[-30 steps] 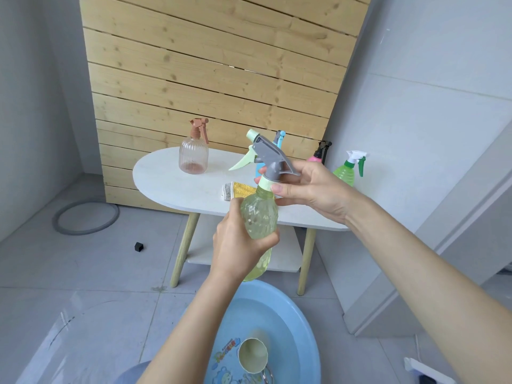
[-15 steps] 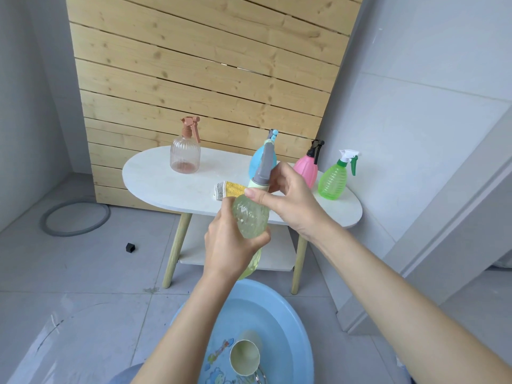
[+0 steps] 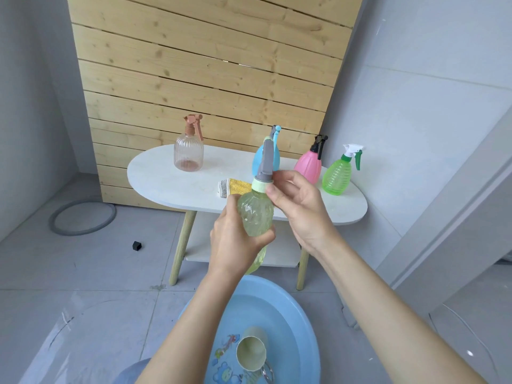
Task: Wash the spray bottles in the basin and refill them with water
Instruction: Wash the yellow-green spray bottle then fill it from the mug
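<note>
- Above the blue basin (image 3: pixel 291 306) on the floor, in front of the white table (image 3: pixel 166 187), a person is holding the yellow-green spray bottle (image 3: pixel 256 217) in the air with both hands.
- The left hand (image 3: pixel 235 239) is wrapping round the bottle's belly, with fingers and thumb curling about it from the left and below. It is bearing the weight.
- The right hand (image 3: pixel 300 209) is sitting to the right of the neck. Its thumb and fingertips (image 3: pixel 273 194) are pinching the pale green collar (image 3: pixel 261 187) beneath the grey spray head (image 3: pixel 265 162).
- The bottle's long axis is standing near upright and leaning slightly away from the person. The base is pointing down at the basin and the head is pointing up toward the table.
- The collar is lying directly above the left hand's grip, on that same axis, and the right hand is the nearer one to it. In my judgement, any turning of the head is going to run about this axis, with the left hand bracing the body against it.
- I cannot tell whether the head is being loosened or tightened, nor how much water the bottle is holding.
- A pale cup (image 3: pixel 250 353) is lying in the basin.
- Four more bottles are standing on the table: a clear pinkish bottle (image 3: pixel 188 153), a blue bottle (image 3: pixel 275 162), a pink bottle (image 3: pixel 307 164) and a green bottle (image 3: pixel 338 177). A yellow cloth (image 3: pixel 235 185) is lying near the front edge.
- Risk, as judged: the bottle could slip in the left hand if the collar is resisting.
</note>
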